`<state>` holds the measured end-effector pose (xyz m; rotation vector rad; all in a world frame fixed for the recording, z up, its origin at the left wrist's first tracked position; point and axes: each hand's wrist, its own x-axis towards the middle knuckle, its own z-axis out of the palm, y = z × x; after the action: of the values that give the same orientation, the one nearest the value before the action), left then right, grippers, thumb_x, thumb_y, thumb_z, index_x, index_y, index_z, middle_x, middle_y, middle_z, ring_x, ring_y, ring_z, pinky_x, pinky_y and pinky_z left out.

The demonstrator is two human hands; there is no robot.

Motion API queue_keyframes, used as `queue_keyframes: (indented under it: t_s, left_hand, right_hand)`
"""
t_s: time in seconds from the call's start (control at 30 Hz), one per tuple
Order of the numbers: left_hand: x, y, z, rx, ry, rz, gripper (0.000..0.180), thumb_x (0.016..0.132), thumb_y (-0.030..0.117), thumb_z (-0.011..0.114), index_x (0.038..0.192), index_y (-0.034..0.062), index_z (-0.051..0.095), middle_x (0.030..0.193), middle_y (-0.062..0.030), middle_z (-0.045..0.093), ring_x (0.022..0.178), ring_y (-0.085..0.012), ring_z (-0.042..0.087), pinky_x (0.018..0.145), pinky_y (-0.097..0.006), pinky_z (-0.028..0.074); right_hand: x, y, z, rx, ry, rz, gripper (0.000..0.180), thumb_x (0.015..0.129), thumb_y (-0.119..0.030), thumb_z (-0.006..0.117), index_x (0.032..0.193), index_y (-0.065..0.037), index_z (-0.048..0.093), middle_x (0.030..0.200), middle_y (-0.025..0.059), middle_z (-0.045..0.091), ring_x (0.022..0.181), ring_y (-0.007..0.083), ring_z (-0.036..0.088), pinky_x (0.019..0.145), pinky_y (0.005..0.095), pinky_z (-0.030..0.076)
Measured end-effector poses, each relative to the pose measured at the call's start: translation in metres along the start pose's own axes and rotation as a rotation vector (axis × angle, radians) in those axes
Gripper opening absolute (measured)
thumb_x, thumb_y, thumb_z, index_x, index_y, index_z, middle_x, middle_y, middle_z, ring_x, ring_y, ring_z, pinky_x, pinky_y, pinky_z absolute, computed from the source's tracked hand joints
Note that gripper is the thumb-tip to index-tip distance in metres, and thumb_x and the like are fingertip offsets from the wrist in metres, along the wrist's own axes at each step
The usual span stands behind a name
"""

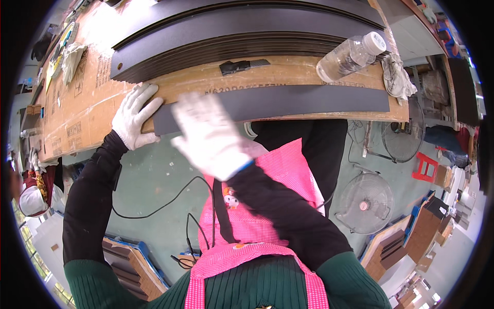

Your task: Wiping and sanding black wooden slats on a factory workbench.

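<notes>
A long dark grey strip lies along the near edge of the cardboard-covered table. At its left end is my left hand in a white glove, fingers apart, with the fingertips close by the strip's end. My right hand, also white-gloved and blurred by motion, lies over the strip's left part with its fingers stretched out flat. It covers a piece of the strip, and whether it presses on it I cannot tell. Behind the strip rises a stack of similar dark panels.
A clear plastic bottle with a white cap leans on the right, near a crumpled cloth. Black tape lies before the stack. On the floor stand a fan and a red stool. Another person is at the far left.
</notes>
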<state>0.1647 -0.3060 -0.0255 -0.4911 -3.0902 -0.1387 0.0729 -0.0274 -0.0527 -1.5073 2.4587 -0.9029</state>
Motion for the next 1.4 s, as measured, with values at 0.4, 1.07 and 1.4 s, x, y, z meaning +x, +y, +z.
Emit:
queue_keyframes:
  t_s: [0.4,1.07,1.4]
  left_hand:
    - [0.006,-0.001,-0.003,0.005,0.031,0.007,0.099,0.071,0.064,0.08,0.149,0.0082,0.053,0.159,-0.0247,0.046,0.148,-0.0499,0.042,0.124,-0.062,0.032]
    - [0.001,0.005,-0.006,0.023,-0.022,-0.033,0.108,0.06,0.055,0.086,0.15,0.007,0.053,0.159,-0.0248,0.046,0.147,-0.0496,0.044,0.123,-0.061,0.034]
    - [0.011,0.004,-0.009,-0.003,0.01,0.008,0.097,0.084,0.079,0.062,0.145,0.004,0.057,0.155,-0.0284,0.048,0.143,-0.0518,0.047,0.124,-0.061,0.033]
  right_hand:
    - [-0.151,0.221,-0.177,-0.69,0.272,0.516,0.067,0.104,-0.032,0.057,0.162,-0.002,0.041,0.17,0.0215,0.038,0.16,0.0374,0.031,0.133,0.0503,0.016]
    - [0.019,0.035,-0.054,0.01,0.263,0.102,0.028,0.1,-0.037,0.061,0.094,-0.01,0.064,0.091,0.0134,0.068,0.084,0.0356,0.068,0.073,0.05,0.054]
    - [0.064,0.097,-0.092,-0.667,-0.077,0.027,0.013,0.085,-0.014,0.067,0.093,-0.008,0.075,0.072,0.0141,0.074,0.069,0.0331,0.077,0.056,0.0475,0.058]
